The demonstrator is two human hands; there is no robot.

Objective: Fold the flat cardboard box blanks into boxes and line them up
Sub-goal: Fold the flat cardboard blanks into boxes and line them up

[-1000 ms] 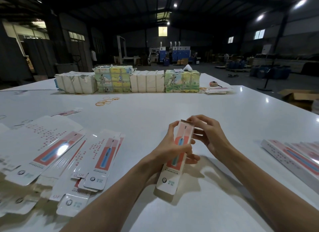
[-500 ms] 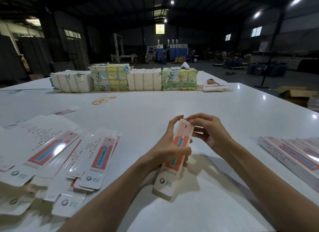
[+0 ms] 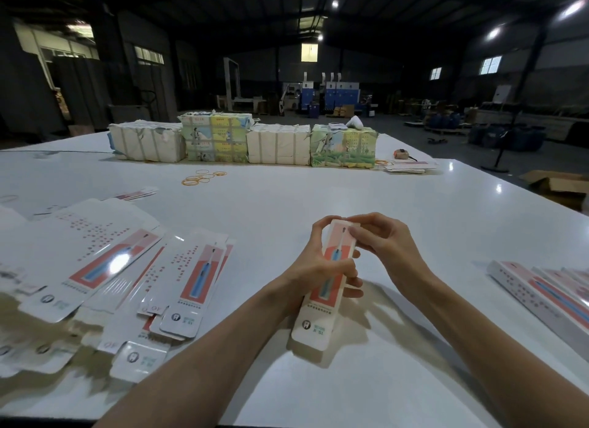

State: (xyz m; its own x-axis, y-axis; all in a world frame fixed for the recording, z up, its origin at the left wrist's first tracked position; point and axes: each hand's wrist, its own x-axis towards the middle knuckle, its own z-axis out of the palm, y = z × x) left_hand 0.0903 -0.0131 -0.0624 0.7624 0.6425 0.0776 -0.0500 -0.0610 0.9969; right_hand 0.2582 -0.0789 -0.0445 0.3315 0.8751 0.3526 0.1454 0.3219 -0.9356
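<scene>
A long narrow white box [image 3: 318, 316] with a red panel and a blue toothbrush picture is held tilted above the white table [image 3: 287, 201]. My left hand [image 3: 315, 265] grips its middle, fingers wrapped round it. My right hand [image 3: 379, 239] pinches the box's far top end with curled fingers. Several flat box blanks [image 3: 188, 281] of the same print lie spread out at the left. Folded boxes [image 3: 541, 297] lie side by side at the right edge.
Strapped bundles of paper stock [image 3: 245, 142] stand in a row across the far side of the table. Loose rubber bands [image 3: 200, 177] lie in front of them, and a few blanks [image 3: 408, 166] to their right. A brown carton [image 3: 557, 185] sits on the floor beyond.
My right hand's fingers have closed down over the box's top end, where an open flap stood before. The left hand keeps the same grip on the box.
</scene>
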